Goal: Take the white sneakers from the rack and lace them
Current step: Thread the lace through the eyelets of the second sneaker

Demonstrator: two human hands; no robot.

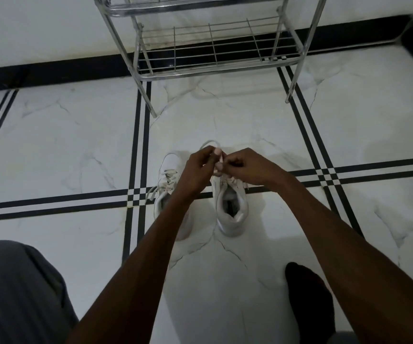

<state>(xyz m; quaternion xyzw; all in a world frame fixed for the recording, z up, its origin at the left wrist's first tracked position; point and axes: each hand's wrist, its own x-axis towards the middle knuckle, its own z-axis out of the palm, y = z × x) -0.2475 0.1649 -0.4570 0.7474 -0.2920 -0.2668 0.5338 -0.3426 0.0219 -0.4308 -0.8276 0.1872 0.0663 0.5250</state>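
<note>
With both white sneakers standing on the floor (225, 281) off the rack (215, 63), the left hand (195, 170) and right hand (247, 167) pinch the lace (221, 158) above the right-side sneaker (232, 212), tying seemingly underway; next, pulling it snug, then the left-side sneaker (168, 184) beside the fingers.

A: Where does the single view sit?
B: On the person's head, looking steeply down and forward at the floor (349, 120) nearby, with the metal rack (215, 45) at the far edge
</note>
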